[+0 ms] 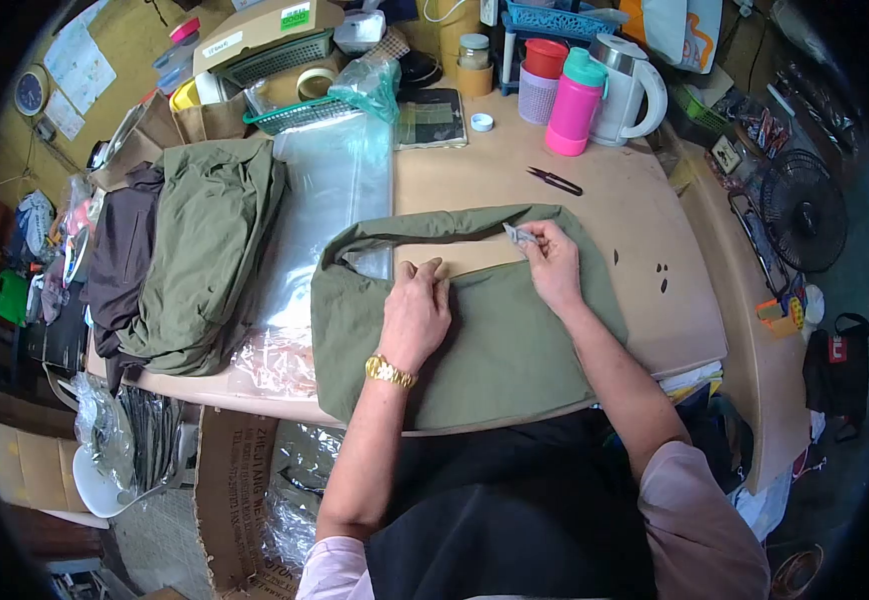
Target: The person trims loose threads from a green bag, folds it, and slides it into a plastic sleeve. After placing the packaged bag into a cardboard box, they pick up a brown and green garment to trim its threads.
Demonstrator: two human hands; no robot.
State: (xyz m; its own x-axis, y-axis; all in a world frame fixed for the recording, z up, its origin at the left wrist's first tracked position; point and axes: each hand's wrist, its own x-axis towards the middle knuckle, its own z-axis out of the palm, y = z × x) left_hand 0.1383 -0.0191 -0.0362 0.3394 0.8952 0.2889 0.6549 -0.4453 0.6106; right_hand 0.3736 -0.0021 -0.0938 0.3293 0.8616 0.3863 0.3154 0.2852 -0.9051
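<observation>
An olive-green cloth bag (515,340) with a long strap loop lies flat on the table before me. My left hand (418,315), wearing a gold watch, is closed at the upper edge of the bag's opening, its fingers bent over the cloth. Near the strap's right end, my right hand (553,265) pinches a small, crumpled, pale grey piece (518,238); its kind is not clear. Beyond the strap lies a pair of dark thread snips (556,181).
Folded green cloth (210,250) and dark brown cloth (127,245) are piled at left, beside clear plastic sheets (330,180). A pink bottle (571,115), a kettle (623,95) and baskets line the back. Small dark pieces (664,285) lie at right. An open carton (230,480) stands below.
</observation>
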